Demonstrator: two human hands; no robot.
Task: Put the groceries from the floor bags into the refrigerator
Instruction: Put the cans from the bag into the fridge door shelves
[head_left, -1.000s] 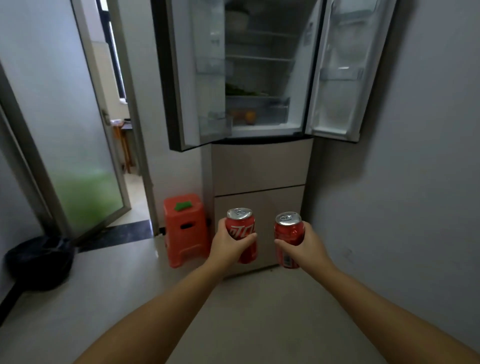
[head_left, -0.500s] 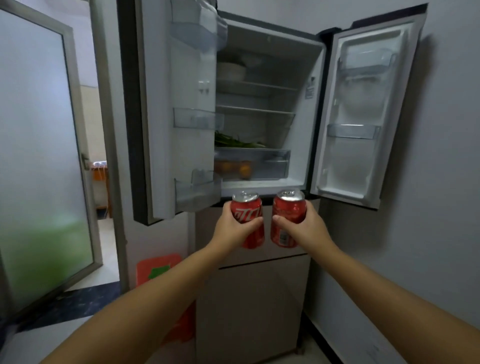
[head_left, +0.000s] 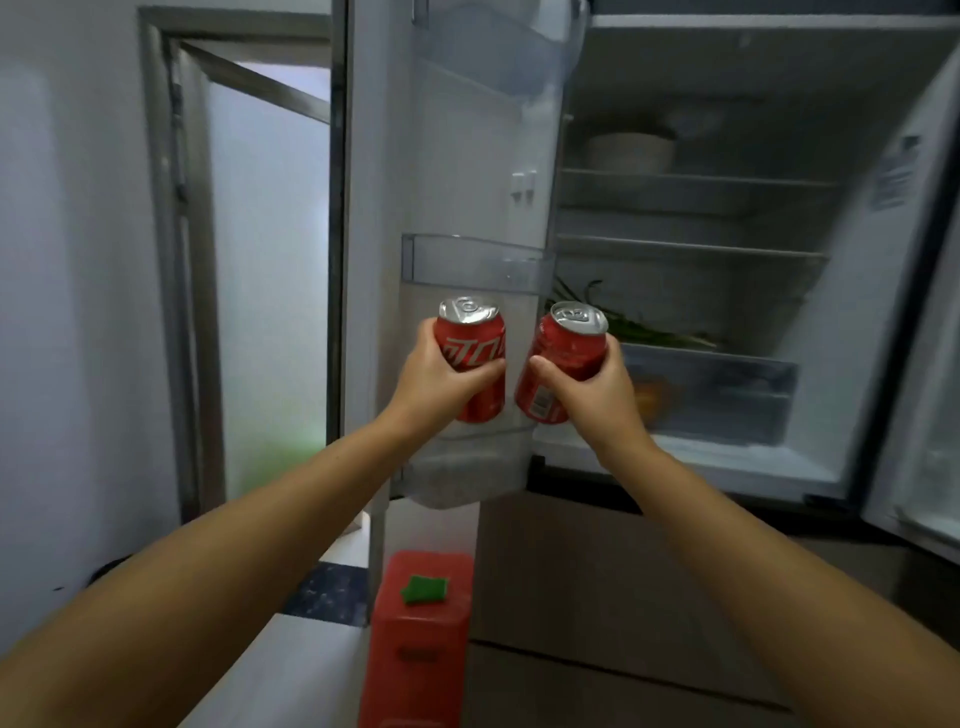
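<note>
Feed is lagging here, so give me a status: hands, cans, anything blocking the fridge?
Left hand shut on left can, right hand shut on right can. Both cans at the open left door, above its lower bin. Nothing in the way.

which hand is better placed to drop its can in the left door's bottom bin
Left. The left hand holds its can upright right over the bottom door bin. The right hand holds its can tilted, beside the door's edge, nearer the fridge interior.
</note>
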